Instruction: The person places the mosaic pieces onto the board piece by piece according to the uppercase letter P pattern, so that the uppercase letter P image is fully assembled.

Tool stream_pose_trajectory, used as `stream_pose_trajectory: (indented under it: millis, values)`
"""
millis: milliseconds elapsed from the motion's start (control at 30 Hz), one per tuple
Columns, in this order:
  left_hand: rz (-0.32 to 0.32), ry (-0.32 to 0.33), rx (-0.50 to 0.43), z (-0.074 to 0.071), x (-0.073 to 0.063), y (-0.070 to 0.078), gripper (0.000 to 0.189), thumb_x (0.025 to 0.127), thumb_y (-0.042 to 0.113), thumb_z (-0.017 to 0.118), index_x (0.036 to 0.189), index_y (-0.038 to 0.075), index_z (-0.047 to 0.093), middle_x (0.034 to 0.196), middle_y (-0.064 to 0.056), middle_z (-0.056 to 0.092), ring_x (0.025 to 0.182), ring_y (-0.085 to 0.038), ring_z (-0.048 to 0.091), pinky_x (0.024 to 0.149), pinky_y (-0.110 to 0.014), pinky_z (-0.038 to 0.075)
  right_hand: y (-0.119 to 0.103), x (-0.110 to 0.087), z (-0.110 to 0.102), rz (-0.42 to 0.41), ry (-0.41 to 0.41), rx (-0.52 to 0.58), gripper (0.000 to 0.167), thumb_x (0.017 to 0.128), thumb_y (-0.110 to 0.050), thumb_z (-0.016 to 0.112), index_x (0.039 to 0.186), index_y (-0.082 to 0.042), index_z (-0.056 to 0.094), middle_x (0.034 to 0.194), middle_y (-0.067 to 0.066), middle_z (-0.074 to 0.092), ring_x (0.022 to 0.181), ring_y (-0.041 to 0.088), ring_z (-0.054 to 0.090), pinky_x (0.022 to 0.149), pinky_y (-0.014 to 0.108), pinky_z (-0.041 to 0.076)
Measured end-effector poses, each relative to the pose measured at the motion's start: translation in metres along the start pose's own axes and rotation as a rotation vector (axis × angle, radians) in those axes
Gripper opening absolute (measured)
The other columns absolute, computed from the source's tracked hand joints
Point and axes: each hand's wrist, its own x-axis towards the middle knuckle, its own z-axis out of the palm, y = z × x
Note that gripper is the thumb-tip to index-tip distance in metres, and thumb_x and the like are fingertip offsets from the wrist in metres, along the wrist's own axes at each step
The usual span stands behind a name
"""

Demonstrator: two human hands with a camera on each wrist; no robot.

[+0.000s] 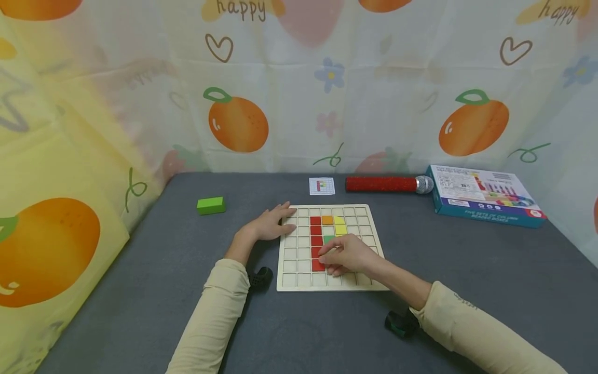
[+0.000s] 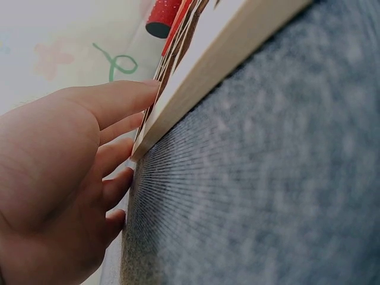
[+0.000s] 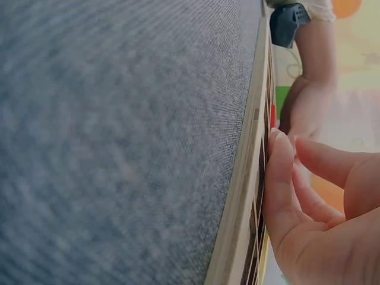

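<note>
A pale wooden grid board (image 1: 294, 281) lies flat on the table. In its squares sit a column of red tiles (image 1: 316, 240), an orange tile (image 1: 327, 220), yellow tiles (image 1: 340, 228) and a green tile (image 1: 329, 239). My left hand (image 1: 271, 224) rests on the board's left edge, fingers extended; in the left wrist view the thumb touches the rim. Over the lower middle of the board, my right hand (image 1: 349, 254) has bent fingers at the lower red tiles. The right wrist view shows a gap between thumb and index finger, with nothing visible in it.
A green block (image 1: 211, 205) lies at the back left. Behind the board are a small pattern card (image 1: 322, 186) and a red microphone (image 1: 380, 184). A flat toy box (image 1: 488, 197) stands at the back right, before a printed curtain (image 1: 299, 119).
</note>
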Motion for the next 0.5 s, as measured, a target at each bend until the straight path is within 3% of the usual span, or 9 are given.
stream_pose_trajectory:
  millis: [167,300,400,500]
  values:
    - [-0.008,0.0,-0.007,0.004,0.001,-0.003,0.06,0.099,0.03,0.052,0.149,0.005,0.032,0.157,-0.014,0.015,0.143,-0.031,0.008,0.113,-0.053,0.003,0.003,0.002,0.0,0.017,0.008,0.036,0.022,0.089,-0.01,0.068,0.107,0.003,0.066,0.076,0.011,0.066,0.059,0.015,0.061,0.058,0.025,0.055]
    - [-0.008,-0.003,-0.015,0.007,0.0,-0.005,0.06,0.099,0.029,0.053,0.149,0.005,0.032,0.157,-0.015,0.015,0.143,-0.032,0.008,0.113,-0.053,0.003,0.012,0.003,-0.005,-0.005,-0.064,0.075,0.028,0.091,-0.017,0.067,0.112,0.002,0.065,0.084,0.013,0.066,0.068,0.018,0.064,0.065,0.03,0.057]
    - [-0.004,0.008,-0.014,0.009,-0.003,-0.004,0.059,0.099,0.029,0.052,0.149,0.004,0.032,0.156,-0.016,0.016,0.143,-0.033,0.008,0.112,-0.054,0.003,0.016,0.004,-0.014,-0.094,-0.121,0.033,0.037,0.093,-0.026,0.064,0.119,0.0,0.062,0.098,0.012,0.066,0.082,0.022,0.066,0.075,0.034,0.056]
    - [0.015,0.081,0.011,0.01,-0.004,0.004,0.059,0.099,0.029,0.052,0.15,0.007,0.031,0.156,-0.015,0.017,0.143,-0.034,0.008,0.112,-0.055,0.003,0.013,0.002,-0.024,-0.265,-0.094,-0.173,0.043,0.095,-0.032,0.061,0.127,-0.004,0.059,0.117,0.011,0.063,0.1,0.025,0.062,0.086,0.039,0.051]
